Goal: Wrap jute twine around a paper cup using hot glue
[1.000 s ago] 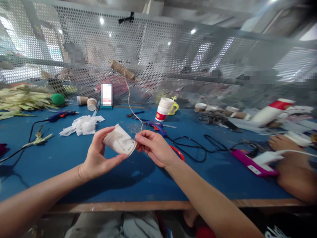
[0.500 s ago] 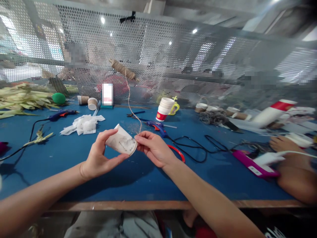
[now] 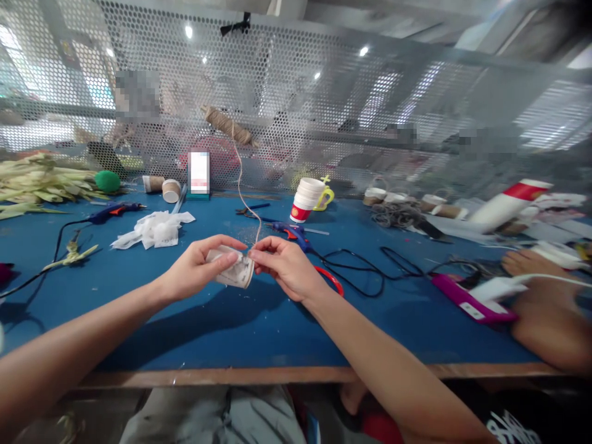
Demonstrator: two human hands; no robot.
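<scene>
Cup (image 3: 237,272) tipped flatter betw. L fingers (image 3: 226,242); R fingers (image 3: 267,243) pinch twine (image 3: 240,185) alongside.

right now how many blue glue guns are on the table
2: left glue gun lies by the white mesh wad; middle glue gun lies beyond the right hand. Clutter at right may hide others.

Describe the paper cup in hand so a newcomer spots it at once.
Over the middle of the blue table, the left hand grips a paper cup lying sideways, and the right hand pinches twine at its end. Unlike the upright red-banded cup stack behind, it is single and hand-held.
</scene>
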